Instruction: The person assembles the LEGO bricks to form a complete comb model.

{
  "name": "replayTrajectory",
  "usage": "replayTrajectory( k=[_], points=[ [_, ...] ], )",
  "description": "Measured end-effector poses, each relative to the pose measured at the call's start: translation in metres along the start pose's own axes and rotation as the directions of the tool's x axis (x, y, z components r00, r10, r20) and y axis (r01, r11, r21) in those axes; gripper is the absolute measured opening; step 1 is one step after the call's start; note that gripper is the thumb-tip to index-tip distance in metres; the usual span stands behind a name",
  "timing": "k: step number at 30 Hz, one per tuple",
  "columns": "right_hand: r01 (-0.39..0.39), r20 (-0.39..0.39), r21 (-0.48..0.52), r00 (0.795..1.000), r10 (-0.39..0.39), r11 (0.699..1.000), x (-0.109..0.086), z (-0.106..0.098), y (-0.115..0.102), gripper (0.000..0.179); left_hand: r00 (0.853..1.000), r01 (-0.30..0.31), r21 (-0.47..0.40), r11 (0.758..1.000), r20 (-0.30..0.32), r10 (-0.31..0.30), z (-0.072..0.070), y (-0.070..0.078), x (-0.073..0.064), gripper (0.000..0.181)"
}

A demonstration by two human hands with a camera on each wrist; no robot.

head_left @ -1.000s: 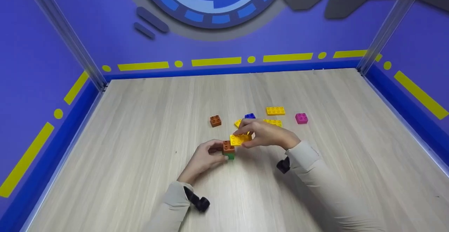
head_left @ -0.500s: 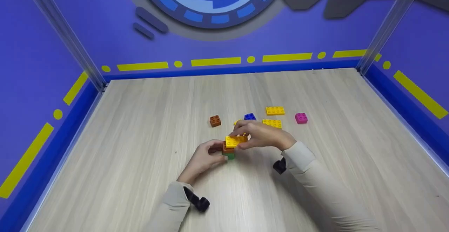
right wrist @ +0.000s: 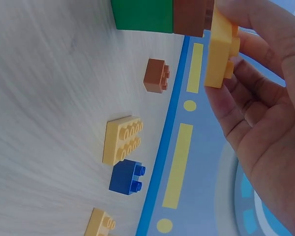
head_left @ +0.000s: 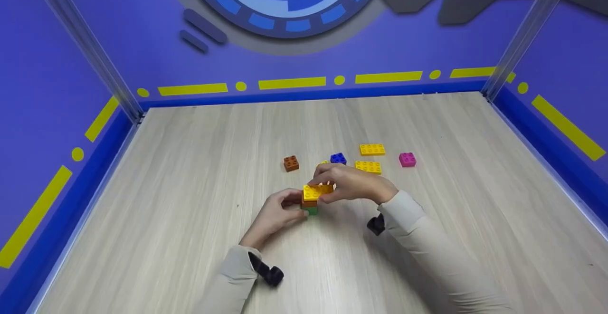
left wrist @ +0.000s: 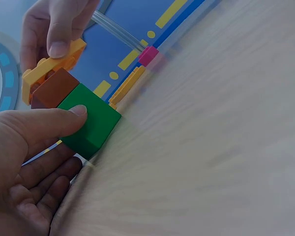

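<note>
My left hand (head_left: 273,214) holds a small stack at the table's middle, its thumb on the green toy brick (left wrist: 93,120). On the green brick sits a brown brick (left wrist: 56,88). With thumb and fingers my right hand (head_left: 356,183) pinches a flat yellow brick (head_left: 312,192) over the brown one. The yellow brick overhangs the stack to the right. In the left wrist view it looks slightly tilted, and the right wrist view shows brown studs between the two. Parts of the stack are hidden behind the fingers.
Beyond the hands lie a loose brown brick (head_left: 291,163), a blue brick (head_left: 338,158), two flat yellow bricks (head_left: 372,149) and a pink brick (head_left: 407,159). Another yellow brick (right wrist: 123,139) is mostly hidden by the right hand in the head view. Blue-purple walls (head_left: 304,62) border the table.
My right hand has moved left and slightly down with the yellow brick, from beside the stack's top to over the brown brick. The left hand and stack have stayed put.
</note>
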State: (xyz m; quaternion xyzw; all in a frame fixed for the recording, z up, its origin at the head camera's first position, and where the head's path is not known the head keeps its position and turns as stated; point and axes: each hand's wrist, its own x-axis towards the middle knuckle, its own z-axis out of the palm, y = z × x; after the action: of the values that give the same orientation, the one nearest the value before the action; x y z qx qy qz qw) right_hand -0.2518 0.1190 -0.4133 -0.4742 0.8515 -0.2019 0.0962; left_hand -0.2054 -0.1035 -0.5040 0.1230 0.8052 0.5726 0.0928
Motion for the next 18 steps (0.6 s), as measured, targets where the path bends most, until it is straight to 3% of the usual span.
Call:
replayTrajectory(
  k=[18],
  points=[
    [-0.06, 0.037, 0.038, 0.998, 0.059, 0.997, 0.0067, 0.0016, -0.0056, 0.035, 1.0, 0.013, -0.028, 1.0, 0.003, -0.013, 0.0005, -0.0002, -0.0005, 0.043]
  ],
)
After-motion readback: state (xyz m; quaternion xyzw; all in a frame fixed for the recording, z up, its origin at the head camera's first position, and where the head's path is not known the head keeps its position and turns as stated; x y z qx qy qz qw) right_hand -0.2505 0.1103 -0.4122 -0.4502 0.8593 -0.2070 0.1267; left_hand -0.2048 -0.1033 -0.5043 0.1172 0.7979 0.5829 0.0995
